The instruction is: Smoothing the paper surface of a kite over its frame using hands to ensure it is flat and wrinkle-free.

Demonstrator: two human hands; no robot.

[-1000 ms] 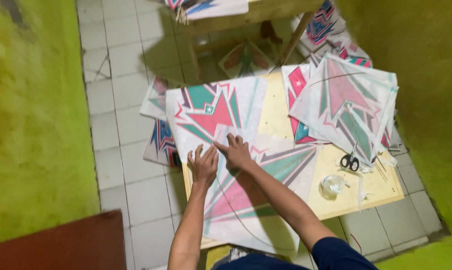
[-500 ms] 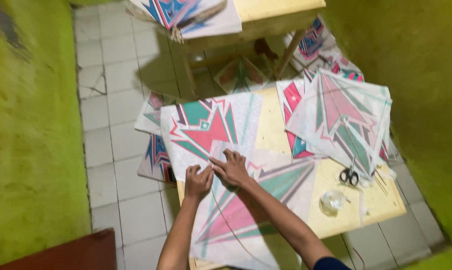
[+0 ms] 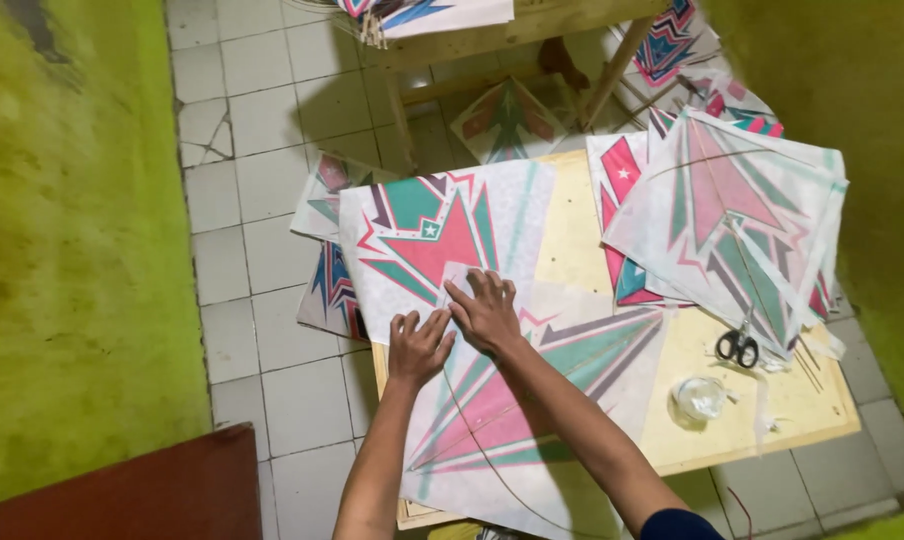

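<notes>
A paper kite [image 3: 532,400] printed in pink, teal and white lies flat on a low yellow wooden table [image 3: 772,400], with a thin bent stick across it. My left hand [image 3: 418,345] presses its fingertips on the kite's top corner. Beside it, my right hand [image 3: 486,310] lies flat with fingers spread over the same corner. Under that corner sits another printed sheet [image 3: 422,235] with a red and teal star pattern.
A stack of finished kites [image 3: 732,215] covers the table's right end. Black-handled scissors [image 3: 739,346] and a small clear cup [image 3: 699,396] lie near the front right. More kites lie on the tiled floor [image 3: 262,130]. Green walls stand on both sides, and a second table [image 3: 532,25] stands behind.
My hands stay pressed on the kite's top corner; they have shifted only slightly. The view has moved a little, so the table sits lower in the frame.
</notes>
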